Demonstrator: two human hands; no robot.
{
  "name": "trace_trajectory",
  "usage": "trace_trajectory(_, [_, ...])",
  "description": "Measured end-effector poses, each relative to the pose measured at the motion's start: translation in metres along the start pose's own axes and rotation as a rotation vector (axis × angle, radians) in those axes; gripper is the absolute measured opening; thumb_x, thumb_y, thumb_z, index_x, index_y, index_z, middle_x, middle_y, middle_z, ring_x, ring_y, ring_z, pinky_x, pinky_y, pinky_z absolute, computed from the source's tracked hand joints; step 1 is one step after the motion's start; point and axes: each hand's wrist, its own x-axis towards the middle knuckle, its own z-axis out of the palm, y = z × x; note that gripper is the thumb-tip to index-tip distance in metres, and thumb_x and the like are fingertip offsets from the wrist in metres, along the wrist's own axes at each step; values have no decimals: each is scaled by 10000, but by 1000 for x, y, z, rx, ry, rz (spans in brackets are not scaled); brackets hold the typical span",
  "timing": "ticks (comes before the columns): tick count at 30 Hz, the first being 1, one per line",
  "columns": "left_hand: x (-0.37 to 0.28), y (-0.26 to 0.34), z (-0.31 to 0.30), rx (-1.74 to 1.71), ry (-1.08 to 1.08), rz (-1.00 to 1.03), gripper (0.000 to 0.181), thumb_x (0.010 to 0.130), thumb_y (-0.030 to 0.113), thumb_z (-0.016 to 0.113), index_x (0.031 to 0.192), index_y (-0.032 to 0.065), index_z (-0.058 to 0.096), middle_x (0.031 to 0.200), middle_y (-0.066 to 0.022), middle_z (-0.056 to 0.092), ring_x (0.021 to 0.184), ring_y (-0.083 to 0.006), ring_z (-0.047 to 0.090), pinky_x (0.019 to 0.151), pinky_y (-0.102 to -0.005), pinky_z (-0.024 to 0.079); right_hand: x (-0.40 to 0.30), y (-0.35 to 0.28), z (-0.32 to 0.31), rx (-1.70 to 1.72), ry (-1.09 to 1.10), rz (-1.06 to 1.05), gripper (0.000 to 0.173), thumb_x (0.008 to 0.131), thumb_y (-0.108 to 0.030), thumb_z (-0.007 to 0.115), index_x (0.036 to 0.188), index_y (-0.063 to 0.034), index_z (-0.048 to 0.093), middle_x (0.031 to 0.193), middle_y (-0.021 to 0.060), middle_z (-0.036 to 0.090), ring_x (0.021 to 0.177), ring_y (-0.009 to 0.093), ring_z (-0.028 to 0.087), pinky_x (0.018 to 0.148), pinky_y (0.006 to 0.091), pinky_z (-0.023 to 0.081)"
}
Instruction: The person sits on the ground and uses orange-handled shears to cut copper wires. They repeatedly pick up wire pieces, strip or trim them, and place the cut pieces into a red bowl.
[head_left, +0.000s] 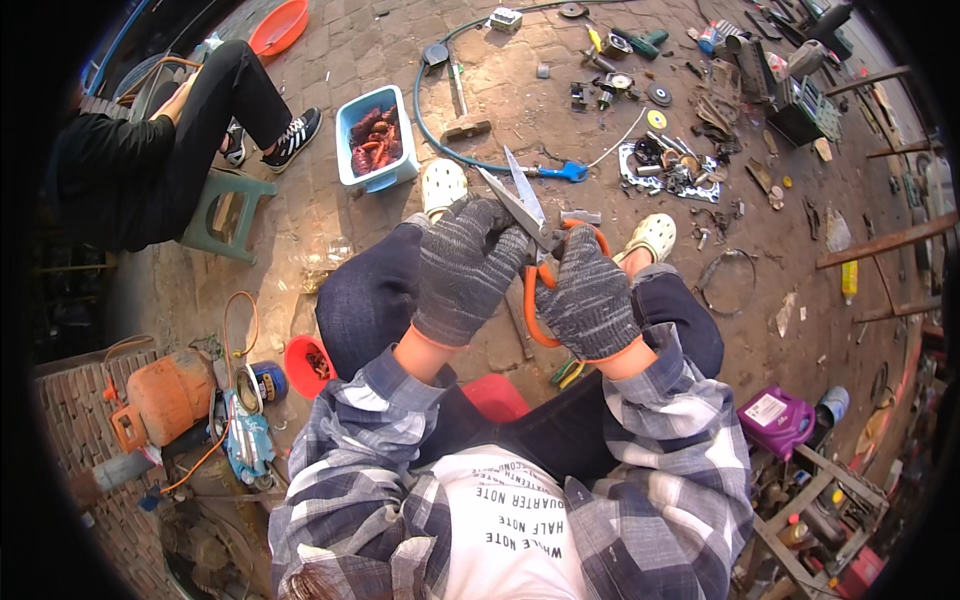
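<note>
A pair of scissors with orange handles (529, 304) is held between my gloved hands, its two metal blades parted and pointing away from me. My left hand (471, 270), in a grey knit glove, is closed beside the blades; whether it grips a blade or something small is hidden by the fingers. Around the orange handles, my right hand (589, 296) is closed in a matching glove. Past the blade tips, a blue hose (427, 124) with a blue fitting (573, 172) lies on the brick ground. A hammer (466, 127) rests beside the hose.
At the upper left a person (142, 157) sits on a green stool (232, 217). A light blue tub (409, 161) holds reddish-brown pieces. Metal parts lie about a gasket (705, 193) on the right. An orange gas cylinder (171, 390) and a red bowl (296, 367) are at left.
</note>
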Motion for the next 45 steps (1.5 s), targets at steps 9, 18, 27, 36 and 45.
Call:
trace_trajectory(9, [0,-5,-10,-241,-183,-100,191,758,45,595,934,-22,632,822,-106,632,719,-156,606,645,-259,469,-12,19,-5,283,-132,-172,351,775,-114,566,1048,84,468,779,207,521,709,361,542,608,404,434])
trace_trajectory(18, [-3,-11,-13,-413,-266,-206,165,773,49,604,905,-47,628,766,-93,630,653,-113,585,572,-246,455,-20,34,5,469,-233,-259,424,803,-174,581,1153,34,463,845,214,525,756,360,533,626,404,435])
trace_trajectory(27, [-3,-13,-21,-287,-380,-167,205,773,64,610,949,-41,617,785,-105,616,684,-159,576,612,-272,455,-33,60,-6,1643,-945,673,414,883,-185,526,1266,-68,420,991,-8,542,790,60,525,618,190,415])
trace_trajectory(36, [2,-6,-19,-515,-389,-517,215,813,173,620,923,-12,617,697,-8,575,559,-64,493,515,-213,400,-25,44,-10,948,-523,247,426,872,-100,477,1277,-12,377,1089,97,493,923,184,511,774,267,424])
trace_trajectory(45, [-3,-17,-18,-467,-418,-361,262,837,136,571,1039,-30,555,831,-67,597,742,-114,539,641,-245,434,-6,27,-22,-132,39,-233,484,661,-207,670,1019,55,478,922,228,511,897,376,511,781,432,413])
